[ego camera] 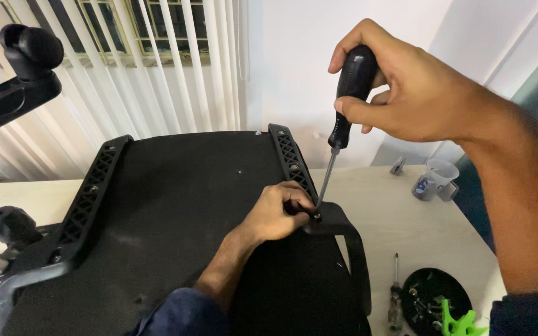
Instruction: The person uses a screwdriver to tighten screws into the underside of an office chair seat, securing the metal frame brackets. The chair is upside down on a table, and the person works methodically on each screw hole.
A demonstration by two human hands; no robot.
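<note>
An upturned black chair seat (175,205) lies before me, with ribbed plastic brackets along both sides. My right hand (406,93) grips the black handle of a screwdriver (344,118), held nearly upright; its tip meets a screw (317,216) on the right armrest bracket (344,230). My left hand (278,211) rests on the seat with fingertips pinched at that screw beside the tip.
On the pale table (406,211) lie a second screwdriver (395,292), a black round dish (431,298) of screws with a green plastic piece (459,320), and a small clear cup (434,177). Another chair armrest (26,62) rises at the left. Vertical blinds (175,68) hang behind.
</note>
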